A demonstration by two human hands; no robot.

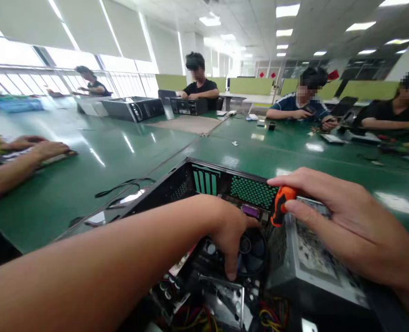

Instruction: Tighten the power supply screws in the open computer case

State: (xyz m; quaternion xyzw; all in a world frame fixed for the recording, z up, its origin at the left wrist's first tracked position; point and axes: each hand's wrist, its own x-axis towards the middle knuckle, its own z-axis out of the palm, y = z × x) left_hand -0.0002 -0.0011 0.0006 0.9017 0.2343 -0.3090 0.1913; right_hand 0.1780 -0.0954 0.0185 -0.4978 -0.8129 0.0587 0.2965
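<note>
A black computer case (166,184) lies open in front of me, its inside facing up. My left hand (230,230) reaches down into it, with finger and thumb around the near side of a dark cooling fan (254,253). Its other fingers are hidden. Between the thumb and fingers of my right hand (342,216) is the orange and black handle of a screwdriver (283,206), tilted over the case; its shaft cannot be made out. Below that hand sits a metal power supply (294,272). A purple connector (250,211) shows beyond the fan.
Coloured wires (197,318) and a shiny metal bracket (225,299) lie at the case's near end. A black cable (121,186) rests on the green table (149,147). A co-worker's hands (45,150) are at the left. Other people sit across, near more computer cases (131,108).
</note>
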